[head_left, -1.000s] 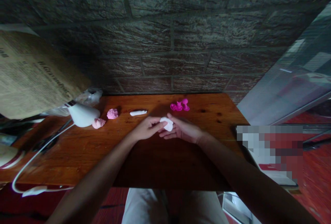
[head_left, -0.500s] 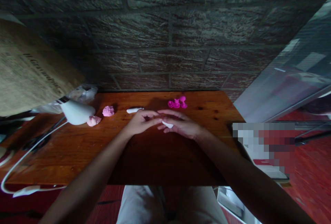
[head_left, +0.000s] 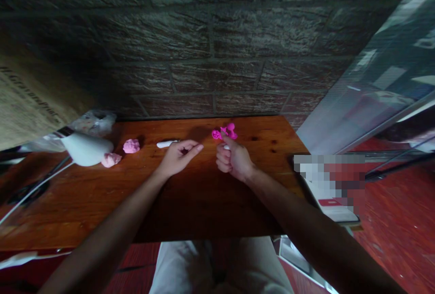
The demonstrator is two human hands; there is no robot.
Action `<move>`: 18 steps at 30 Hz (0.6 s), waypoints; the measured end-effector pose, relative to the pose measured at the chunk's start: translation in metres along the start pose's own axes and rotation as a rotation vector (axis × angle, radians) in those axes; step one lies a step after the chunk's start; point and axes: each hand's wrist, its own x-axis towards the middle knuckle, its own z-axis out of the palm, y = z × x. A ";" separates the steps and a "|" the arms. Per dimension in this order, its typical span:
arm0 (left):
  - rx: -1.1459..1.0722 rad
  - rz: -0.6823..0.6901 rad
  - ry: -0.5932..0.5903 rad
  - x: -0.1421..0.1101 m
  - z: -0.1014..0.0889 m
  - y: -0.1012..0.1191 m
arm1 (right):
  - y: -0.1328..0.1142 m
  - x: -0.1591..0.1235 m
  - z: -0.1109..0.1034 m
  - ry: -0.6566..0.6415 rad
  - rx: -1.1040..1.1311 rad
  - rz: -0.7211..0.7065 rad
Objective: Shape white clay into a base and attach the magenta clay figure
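My right hand (head_left: 234, 160) is curled above the wooden table, shut on a lump of white clay (head_left: 226, 147). Only a small bit of the white shows between thumb and fingers. To the left, my left hand (head_left: 178, 157) hovers apart from it, loosely bent with thumb and fingers forward and nothing visible in it. Just behind that hand lies a white stick-shaped piece (head_left: 165, 144), partly hidden by it. Small magenta plastic pieces (head_left: 232, 131) stand behind my right hand. Two pink clay lumps, one darker (head_left: 131, 146) and one paler (head_left: 111, 160), rest at the left.
A lamp with a white base (head_left: 87, 149) and a newsprint-patterned shade (head_left: 30, 99) occupies the left side, its white cord (head_left: 37, 190) trailing forward. A clear plastic bag (head_left: 97, 122) lies behind it. The brick wall (head_left: 190, 76) borders the wooden table (head_left: 204, 208) at the back.
Both hands were together on the white clay; now they are apart. My right hand has closed around the clay, and my left hand has let go. The view has turned slightly right.
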 end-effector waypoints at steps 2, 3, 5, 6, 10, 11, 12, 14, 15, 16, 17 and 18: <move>0.001 -0.003 0.003 0.000 0.000 -0.001 | 0.000 0.000 -0.001 -0.028 0.009 -0.023; -0.001 -0.007 0.007 0.000 -0.001 -0.002 | 0.000 0.002 -0.002 -0.039 0.018 -0.037; -0.006 -0.020 0.018 0.001 -0.002 -0.002 | 0.004 0.005 -0.003 -0.051 0.050 -0.066; -0.011 -0.030 0.024 0.001 -0.003 -0.002 | 0.006 0.007 -0.004 -0.051 0.066 -0.084; -0.030 -0.059 0.020 0.001 -0.004 0.001 | 0.013 0.011 -0.007 -0.057 0.085 -0.143; -0.033 -0.059 0.018 0.001 -0.005 0.001 | 0.013 0.011 -0.007 -0.055 0.086 -0.150; -0.035 -0.058 0.017 0.001 -0.005 0.001 | 0.012 0.010 -0.007 -0.050 0.091 -0.151; -0.040 -0.055 0.021 0.002 -0.005 0.001 | 0.010 0.009 -0.006 -0.029 0.113 -0.143; -0.043 -0.055 0.021 0.002 -0.005 0.000 | 0.009 0.008 -0.005 -0.018 0.124 -0.137; -0.044 -0.054 0.021 0.002 -0.004 -0.001 | 0.008 0.008 -0.004 -0.010 0.129 -0.126; -0.042 -0.052 0.020 0.002 -0.004 -0.002 | 0.007 0.007 -0.003 -0.003 0.131 -0.113; -0.036 -0.049 0.020 0.002 -0.004 -0.002 | 0.006 0.007 -0.002 0.004 0.127 -0.090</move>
